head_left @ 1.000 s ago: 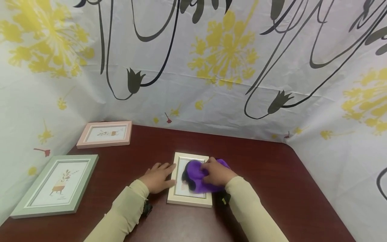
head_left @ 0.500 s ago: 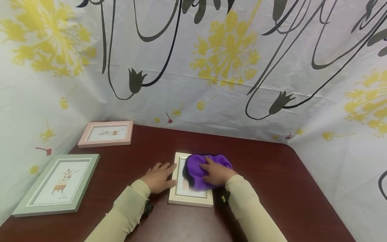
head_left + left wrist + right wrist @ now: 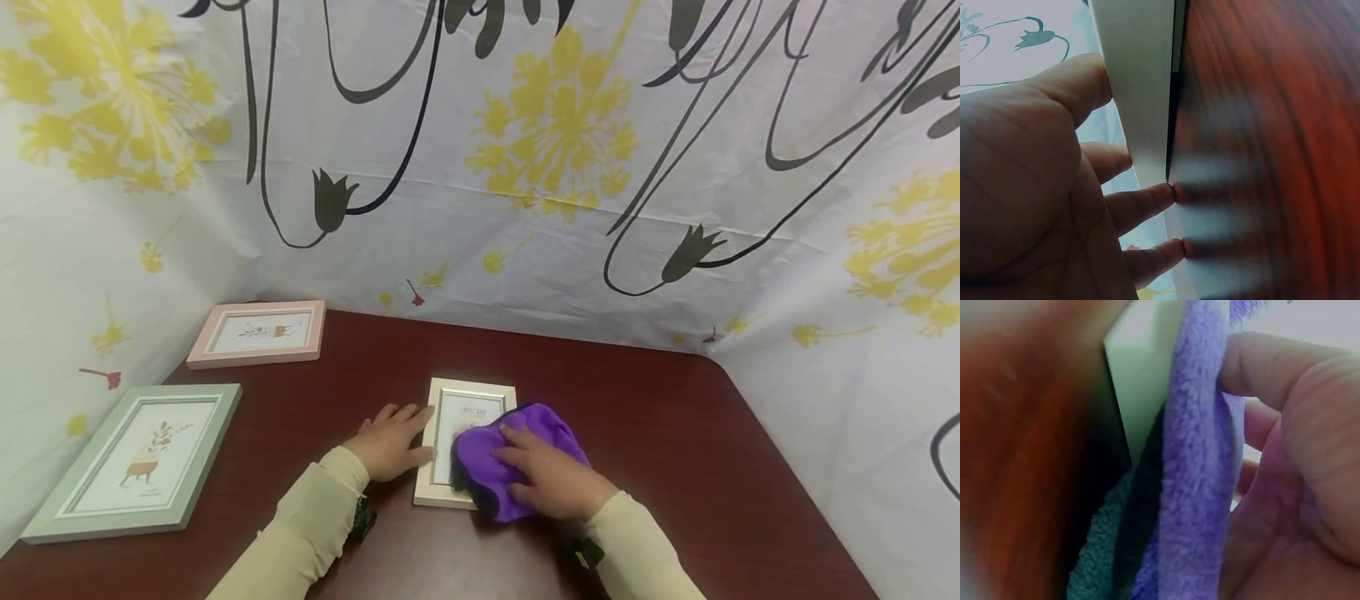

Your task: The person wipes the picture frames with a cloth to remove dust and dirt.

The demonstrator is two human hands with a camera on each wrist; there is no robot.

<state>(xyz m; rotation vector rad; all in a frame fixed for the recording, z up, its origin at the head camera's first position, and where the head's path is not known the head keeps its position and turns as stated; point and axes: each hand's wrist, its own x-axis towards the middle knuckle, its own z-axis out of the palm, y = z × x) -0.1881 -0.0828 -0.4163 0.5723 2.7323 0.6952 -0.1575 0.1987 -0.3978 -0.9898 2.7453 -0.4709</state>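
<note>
A cream picture frame [image 3: 444, 497] lies on the dark red table, its print partly covered by a fluffy purple cloth [image 3: 558, 429] with a dark underside. My right hand [image 3: 558, 477] presses on the cloth with fingers spread, over the frame's lower right part. In the right wrist view, the thumb and fingertips meet the cloth's purple face [image 3: 1194, 456], and a frame corner [image 3: 1147, 369] shows behind it. My left hand [image 3: 390, 442] has its extended fingers against the frame's left edge. The left wrist view shows the thumb and a finger touching the frame's side [image 3: 1138, 94].
A green picture frame [image 3: 197, 454] lies at the table's left, with a pink frame [image 3: 315, 333] behind it near the back edge. White patterned fabric [image 3: 480, 250] surrounds the table [image 3: 675, 450] at the back and sides.
My right hand has moved the cloth down toward the table's front, exposing the frame's upper part. Its fingers, bunched on the cloth a second ago, are now spread. The left hand stays put.
</note>
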